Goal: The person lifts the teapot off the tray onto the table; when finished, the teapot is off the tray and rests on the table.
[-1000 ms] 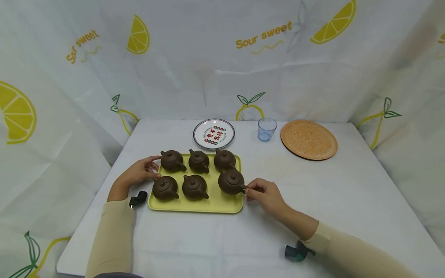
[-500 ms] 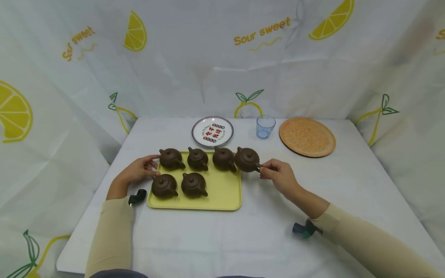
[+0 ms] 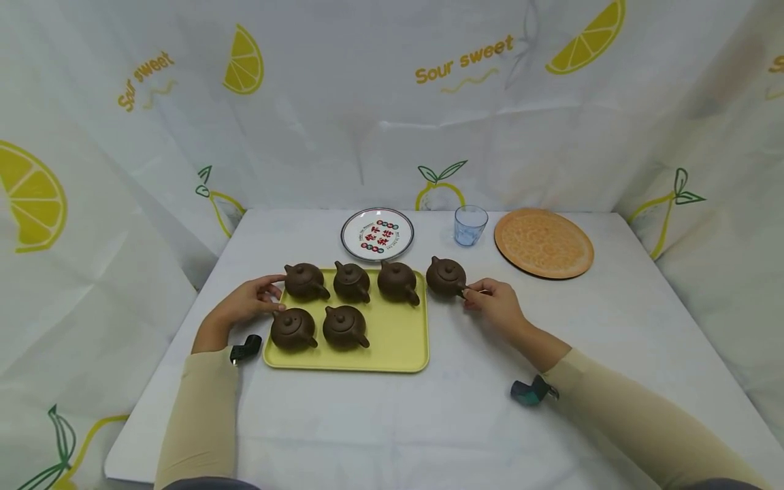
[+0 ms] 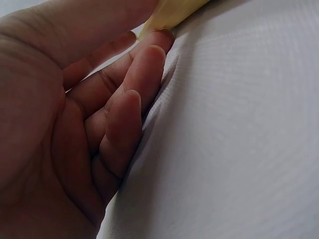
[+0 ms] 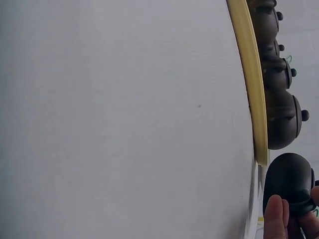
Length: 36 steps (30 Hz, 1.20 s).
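In the head view my right hand pinches the handle of a dark brown teapot just off the right edge of a yellow tray. Whether that teapot's base touches the table I cannot tell. The same teapot appears low in the right wrist view, fingers at its handle. Several matching teapots stand on the tray: a back row ending in a teapot, and a front pair including a teapot. Relaxed, curved fingers of my left hand touch the tray's left edge.
Behind the tray lies a white plate with red lettering. To its right stands a clear blue glass, then a round orange-brown mat. A white cloth covers the table, and printed curtains surround it.
The right hand has carried the pinched teapot from the tray's right side, backward and rightward, past the tray's edge beside the back row. My left hand keeps its place.
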Motion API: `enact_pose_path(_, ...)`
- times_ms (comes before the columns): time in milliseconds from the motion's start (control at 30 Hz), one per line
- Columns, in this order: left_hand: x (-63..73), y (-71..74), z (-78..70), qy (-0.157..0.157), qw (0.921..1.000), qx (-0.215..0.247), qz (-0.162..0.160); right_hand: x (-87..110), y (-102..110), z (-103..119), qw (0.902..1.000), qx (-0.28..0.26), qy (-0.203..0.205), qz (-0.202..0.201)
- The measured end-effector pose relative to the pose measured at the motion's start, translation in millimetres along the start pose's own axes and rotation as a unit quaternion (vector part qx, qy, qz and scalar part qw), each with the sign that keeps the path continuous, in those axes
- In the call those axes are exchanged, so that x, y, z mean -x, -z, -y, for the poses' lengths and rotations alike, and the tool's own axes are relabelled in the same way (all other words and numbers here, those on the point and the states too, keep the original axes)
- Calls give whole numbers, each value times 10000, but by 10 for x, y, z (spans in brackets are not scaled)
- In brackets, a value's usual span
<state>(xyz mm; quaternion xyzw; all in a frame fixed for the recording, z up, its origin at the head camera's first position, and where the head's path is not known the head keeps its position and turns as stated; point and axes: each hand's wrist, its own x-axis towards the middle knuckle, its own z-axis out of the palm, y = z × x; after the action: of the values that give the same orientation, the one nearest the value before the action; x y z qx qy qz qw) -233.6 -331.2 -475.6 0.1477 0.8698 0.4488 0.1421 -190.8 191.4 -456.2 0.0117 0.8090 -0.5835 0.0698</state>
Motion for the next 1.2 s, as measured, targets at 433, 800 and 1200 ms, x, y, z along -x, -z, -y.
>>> enact_pose_path(433, -15, -21, 2, 5, 10000, 13, -11, -64, 58, -24, 9995, 154, -241, -132)
enact_pose_path(800, 9, -16, 20, -61, 10000, 66, 9, -49, 140, 6, 9905, 1372, -29, 85)
enact_pose_path(1200, 74, -11, -237, 64, 10000, -40, 50, 14, -71, 306, 9900, 1234, 685, 88)
